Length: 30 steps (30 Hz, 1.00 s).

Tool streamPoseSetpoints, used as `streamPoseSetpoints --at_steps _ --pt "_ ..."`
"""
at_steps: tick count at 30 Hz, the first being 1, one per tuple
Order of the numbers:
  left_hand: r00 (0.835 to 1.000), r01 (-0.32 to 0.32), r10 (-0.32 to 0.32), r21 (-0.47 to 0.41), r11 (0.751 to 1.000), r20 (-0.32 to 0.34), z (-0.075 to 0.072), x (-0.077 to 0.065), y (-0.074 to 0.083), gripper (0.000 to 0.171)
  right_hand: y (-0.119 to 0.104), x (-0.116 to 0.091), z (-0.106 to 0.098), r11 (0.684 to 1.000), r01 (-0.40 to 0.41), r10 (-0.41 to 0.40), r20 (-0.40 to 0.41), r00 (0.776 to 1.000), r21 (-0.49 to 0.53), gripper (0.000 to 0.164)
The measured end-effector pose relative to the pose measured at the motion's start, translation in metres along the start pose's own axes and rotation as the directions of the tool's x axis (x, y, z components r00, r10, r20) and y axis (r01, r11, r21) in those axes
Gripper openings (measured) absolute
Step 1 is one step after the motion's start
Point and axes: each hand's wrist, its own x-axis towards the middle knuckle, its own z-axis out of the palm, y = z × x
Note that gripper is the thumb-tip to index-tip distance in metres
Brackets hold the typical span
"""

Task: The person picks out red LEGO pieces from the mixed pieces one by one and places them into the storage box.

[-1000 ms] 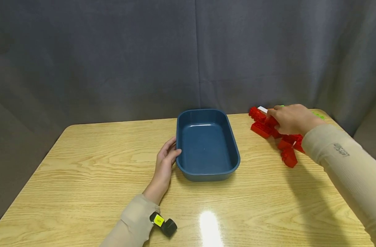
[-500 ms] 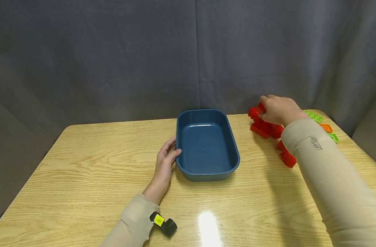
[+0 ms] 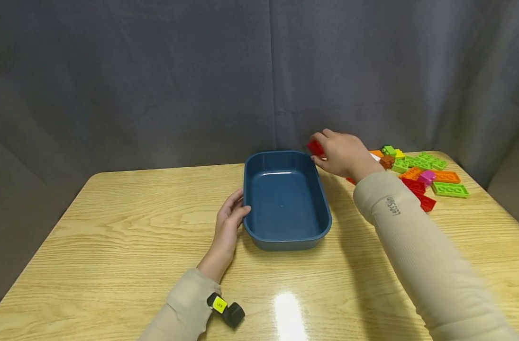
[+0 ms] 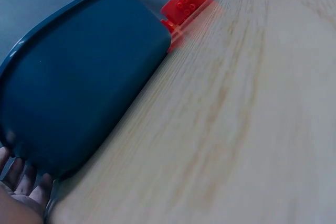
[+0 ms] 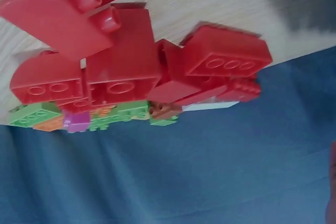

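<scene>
A deep blue plastic bin [image 3: 286, 244] stands on the table in front of me. My left hand [image 3: 229, 222] grips its left side, thumb over the rim and fingers along the outer wall; the left wrist view shows those fingers [image 4: 26, 184] against the wall. Beyond the bin's far right corner, my right hand [image 3: 341, 150] pinches a red toy brick [image 3: 315, 147], raised above the table. Other red bricks [image 3: 414, 187] lie on the table around my right forearm, partly hidden by it. From the right wrist, a close group of red bricks [image 5: 226, 51] shows.
At the table's back right lie green bricks [image 3: 432, 161], an orange plate brick [image 3: 447, 176], a pink brick [image 3: 426, 177] and a brown one [image 3: 387, 162]. A grey curtain [image 3: 191, 85] hangs behind the table [image 3: 135, 227].
My right hand has moved left from the brick pile to the bin's far right corner, carrying a red brick. Coloured bricks behind the arm have come into view. The left hand stays put.
</scene>
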Motion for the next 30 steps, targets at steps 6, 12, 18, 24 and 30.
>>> streamPoseSetpoints --at_steps 6,12,18,24,30 --pt "1.000 -0.004 0.004 -0.002 1.000 -0.004 0.001 0.000 0.000 0.052 -0.015 0.003 0.003 1.000 0.029 -0.029 -0.013 0.999 0.006 0.048" --pt "1.000 -0.002 0.002 0.000 1.000 -0.012 0.000 0.000 0.001 0.052 -0.027 0.004 0.010 0.992 0.122 -0.119 -0.098 0.988 0.029 0.050" --pt "1.000 -0.002 0.002 0.002 1.000 -0.011 -0.001 0.000 0.001 0.052 -0.036 0.007 0.017 0.982 0.184 -0.180 -0.115 0.977 0.032 0.050" --pt "1.000 -0.003 0.003 -0.002 1.000 -0.009 0.000 0.000 0.001 0.052 -0.040 0.005 0.022 0.982 0.186 -0.184 -0.066 0.981 0.028 0.051" --pt "1.000 0.001 -0.001 -0.002 1.000 -0.006 -0.001 0.001 0.002 0.052 -0.042 0.004 0.027 0.978 0.207 -0.206 -0.043 0.978 0.024 0.052"
